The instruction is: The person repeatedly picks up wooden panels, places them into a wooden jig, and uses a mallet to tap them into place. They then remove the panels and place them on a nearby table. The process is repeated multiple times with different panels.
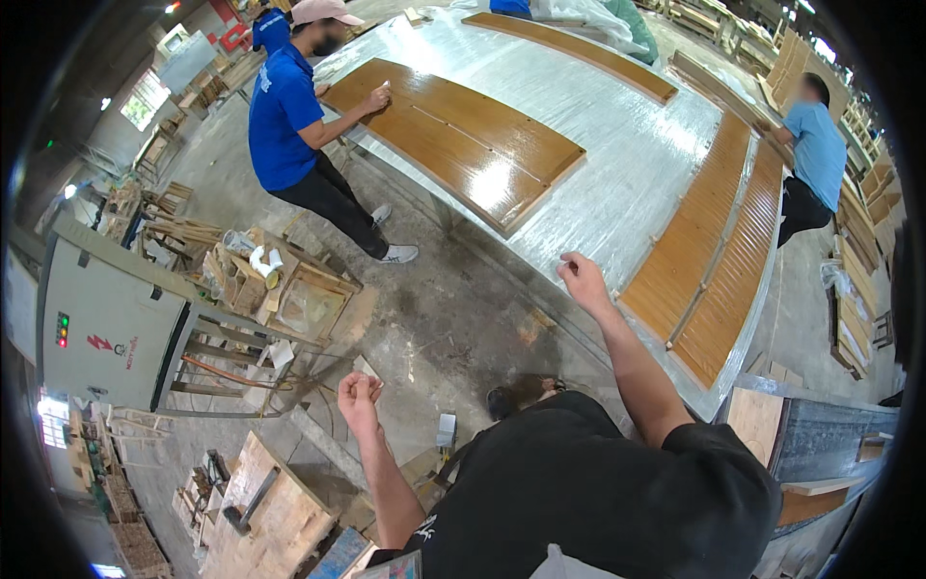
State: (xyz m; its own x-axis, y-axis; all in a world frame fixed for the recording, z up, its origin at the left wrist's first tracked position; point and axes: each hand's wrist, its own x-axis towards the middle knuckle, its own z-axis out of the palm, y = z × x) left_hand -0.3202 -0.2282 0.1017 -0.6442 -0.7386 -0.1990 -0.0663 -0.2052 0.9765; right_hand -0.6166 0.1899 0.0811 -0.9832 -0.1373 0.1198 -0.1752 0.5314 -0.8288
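My right hand [585, 281] is raised over the near edge of the film-covered table [617, 145], with its fingers curled together. A small pale bit shows at its fingertips, too small to name. Over the floor to the left, my left hand [360, 400] is closed with its fingers bent in; what it holds, if anything, I cannot make out. Nearest to the right hand are a pair of slatted brown wood panels [690, 256] to its right and a wide varnished wood panel [463, 135] beyond it. Neither hand touches a panel.
A person in a blue shirt [280, 121] leans over the wide panel; another in light blue [815, 145] stands at the table's right. A narrow brown board [574, 53] lies at the back. At left are a grey electrical cabinet [116, 318] and a hammer [253, 500] on a wooden board.
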